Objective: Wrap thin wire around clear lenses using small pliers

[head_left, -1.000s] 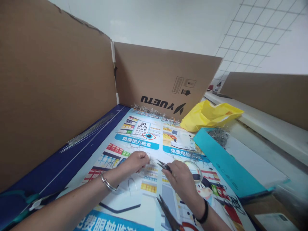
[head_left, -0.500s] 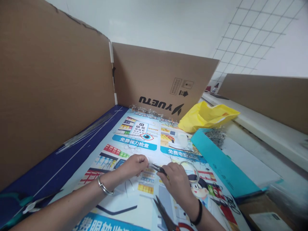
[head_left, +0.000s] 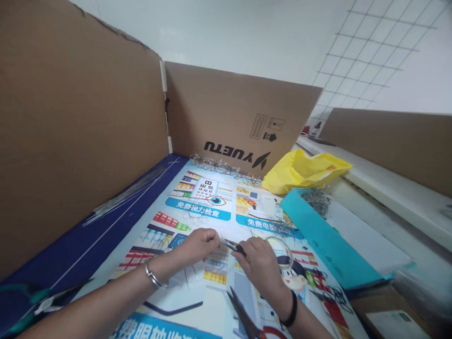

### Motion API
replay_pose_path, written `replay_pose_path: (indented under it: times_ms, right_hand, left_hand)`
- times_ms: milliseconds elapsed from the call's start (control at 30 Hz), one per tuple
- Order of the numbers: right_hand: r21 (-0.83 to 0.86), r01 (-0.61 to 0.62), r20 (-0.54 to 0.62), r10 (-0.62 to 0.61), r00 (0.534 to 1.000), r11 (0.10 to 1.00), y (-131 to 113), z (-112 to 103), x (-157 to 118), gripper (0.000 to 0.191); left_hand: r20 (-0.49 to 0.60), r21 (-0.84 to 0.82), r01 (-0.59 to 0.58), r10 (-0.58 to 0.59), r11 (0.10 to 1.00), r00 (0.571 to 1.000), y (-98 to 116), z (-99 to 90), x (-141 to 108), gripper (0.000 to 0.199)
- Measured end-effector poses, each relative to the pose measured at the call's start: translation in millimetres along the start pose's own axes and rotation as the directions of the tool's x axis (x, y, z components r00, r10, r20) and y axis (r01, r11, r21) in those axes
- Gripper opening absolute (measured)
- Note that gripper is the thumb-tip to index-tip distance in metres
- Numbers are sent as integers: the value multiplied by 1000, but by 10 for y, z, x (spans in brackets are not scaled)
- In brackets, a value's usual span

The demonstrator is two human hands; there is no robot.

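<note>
Over the middle of a printed poster (head_left: 243, 256), my left hand (head_left: 203, 242) is pinched closed around a thin piece of wire (head_left: 221, 237), only a bit of which shows above the fingertips. My right hand (head_left: 259, 261) is wrapped round a pair of pliers (head_left: 233, 245), whose jaws point left and meet the wire close to the left fingers. Whether the jaws are fully closed is too small to see. Beside the right hand lies a pale ring-shaped coil (head_left: 287, 252). Scissors with red handles (head_left: 242, 310) rest below it, blades pointing up and left.
Straight wires (head_left: 130, 193) lie along the blue cloth at left. Tangled wire pieces (head_left: 226, 165) line the cardboard wall (head_left: 226, 113). At right are a yellow bag (head_left: 303, 172), a turquoise box (head_left: 328, 240) holding grey wire (head_left: 318, 202), and black loops (head_left: 335, 296). Green-handled cutters (head_left: 24, 301) sit lower left.
Both hands and the pliers appear slightly farther right in view, along with a small shift of the poster and scissors. The grips look the same.
</note>
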State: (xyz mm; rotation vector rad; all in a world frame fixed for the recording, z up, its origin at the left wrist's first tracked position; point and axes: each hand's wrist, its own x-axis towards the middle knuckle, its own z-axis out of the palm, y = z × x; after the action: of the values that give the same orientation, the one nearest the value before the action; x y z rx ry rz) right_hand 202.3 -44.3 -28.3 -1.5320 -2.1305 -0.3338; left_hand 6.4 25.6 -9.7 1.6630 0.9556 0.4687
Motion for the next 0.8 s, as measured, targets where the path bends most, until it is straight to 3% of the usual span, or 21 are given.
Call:
replay_pose_path:
  times_ms: [233,800]
  right_hand:
    - [-44,56,27,-54,998,997,10,-5,23,29]
    - [-275,142,110,-116,987,951,4,-77,56,22]
  left_hand:
    - [-5,-37,-6,6,999,1000,11,15,-10,16]
    - [-66,91,-8,14,996,998,-23,96,0,16]
